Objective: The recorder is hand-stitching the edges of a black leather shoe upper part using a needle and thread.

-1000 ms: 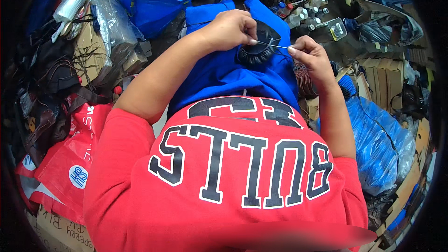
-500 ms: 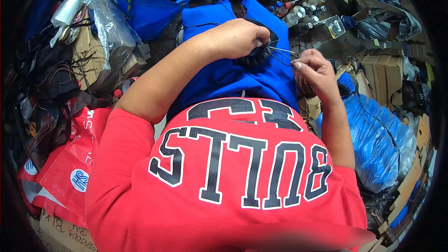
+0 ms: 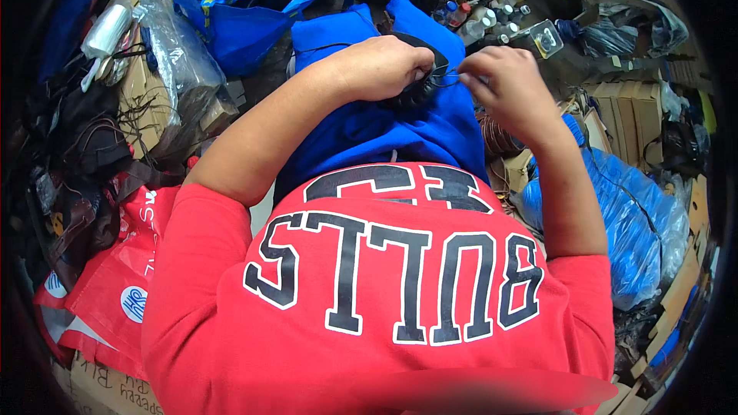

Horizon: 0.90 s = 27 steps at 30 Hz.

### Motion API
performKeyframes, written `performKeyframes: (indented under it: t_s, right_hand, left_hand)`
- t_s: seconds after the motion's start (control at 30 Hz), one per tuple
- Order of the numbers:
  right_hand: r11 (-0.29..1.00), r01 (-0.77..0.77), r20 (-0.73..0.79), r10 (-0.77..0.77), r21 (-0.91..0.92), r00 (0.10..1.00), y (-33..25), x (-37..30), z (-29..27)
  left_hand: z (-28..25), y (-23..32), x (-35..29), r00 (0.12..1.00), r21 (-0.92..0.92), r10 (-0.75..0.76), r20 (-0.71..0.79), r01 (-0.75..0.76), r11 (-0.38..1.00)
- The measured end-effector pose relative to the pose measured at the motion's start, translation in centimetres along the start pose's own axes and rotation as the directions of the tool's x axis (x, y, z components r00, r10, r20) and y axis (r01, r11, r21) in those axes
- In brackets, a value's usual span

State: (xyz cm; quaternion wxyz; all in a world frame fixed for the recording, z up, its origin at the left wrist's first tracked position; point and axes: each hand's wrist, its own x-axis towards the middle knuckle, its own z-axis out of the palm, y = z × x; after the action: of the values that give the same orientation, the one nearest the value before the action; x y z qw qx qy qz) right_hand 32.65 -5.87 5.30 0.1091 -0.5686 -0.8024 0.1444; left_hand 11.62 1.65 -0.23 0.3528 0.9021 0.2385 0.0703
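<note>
Black gathered piece [image 3: 417, 94] over blue lap cloth [image 3: 354, 127]. Left hand [image 3: 388, 69] at piece's left: grip curled, pinch hidden. Right hand [image 3: 509, 81] right of piece: grip blurred, cannot tell. Judged partway: dark strand [image 3: 447, 84] meets piece; slack remains.

A red bag [image 3: 104, 286] is lying at left, bottles [image 3: 475, 29] are clustering farther off, blue plastic [image 3: 615, 223] is bulging at right.
</note>
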Motion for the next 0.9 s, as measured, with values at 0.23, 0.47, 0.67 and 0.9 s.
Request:
performKeyframes:
  t_s: [0.23, 0.47, 0.67, 0.9]
  right_hand:
    - [0.929, 0.125, 0.245, -0.039, -0.350, 0.969, -1.8, 1.9, 1.8]
    - [0.979, 0.159, 0.138, -0.141, -0.131, 0.980, 0.9, 0.1, 1.9]
    - [0.837, -0.349, 0.088, 0.345, 0.422, 0.934, 6.9, -4.9, -0.4]
    - [-0.256, 0.206, -0.163, 0.180, 0.944, 0.970, 3.3, 1.2, 1.2]
  left_hand:
    - [0.0, -1.0, -0.6, 0.994, 0.013, 0.072, -0.087, -0.071, 0.997]
    - [-0.8, -3.6, -4.8, 0.974, 0.253, 0.162, -0.155, -0.120, 0.960]
    - [-6.0, -7.5, -16.3, 0.822, -0.265, -0.453, -0.346, 0.377, 0.888]
    - [-10.8, -2.2, -13.0, 0.830, -0.609, -0.128, -0.542, -0.284, 0.741]
